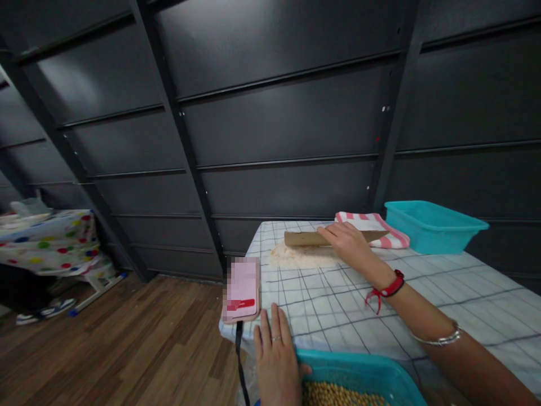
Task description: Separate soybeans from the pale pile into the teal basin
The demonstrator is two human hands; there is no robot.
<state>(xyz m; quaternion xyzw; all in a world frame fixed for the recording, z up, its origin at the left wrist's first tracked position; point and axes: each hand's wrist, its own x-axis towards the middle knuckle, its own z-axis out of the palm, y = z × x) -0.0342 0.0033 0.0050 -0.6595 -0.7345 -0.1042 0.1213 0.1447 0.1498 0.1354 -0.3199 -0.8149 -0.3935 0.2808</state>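
Observation:
My right hand point(344, 239), with a red cord bracelet and a silver bangle on its arm, grips the top edge of a long strip of brown cardboard point(306, 239). Under and in front of the cardboard lies a spread of pale, powdery or crumbly material point(296, 257) on the checked tablecloth point(313, 304). My left hand point(276, 355), wearing a ring, lies with its fingers stretched out at the table's near edge. Its thumb is beside the rim of a teal basin point(359, 363) that contains many small yellowish beans point(338, 393).
A phone point(244, 285) with a black strap lies at the table's left corner. Behind the cardboard is a pink-and-white striped cloth point(393, 238), beside another teal basin point(439, 239). Dark panelled walls stand behind. At far left, a person's legs show near a table with a dotted cloth point(54, 234).

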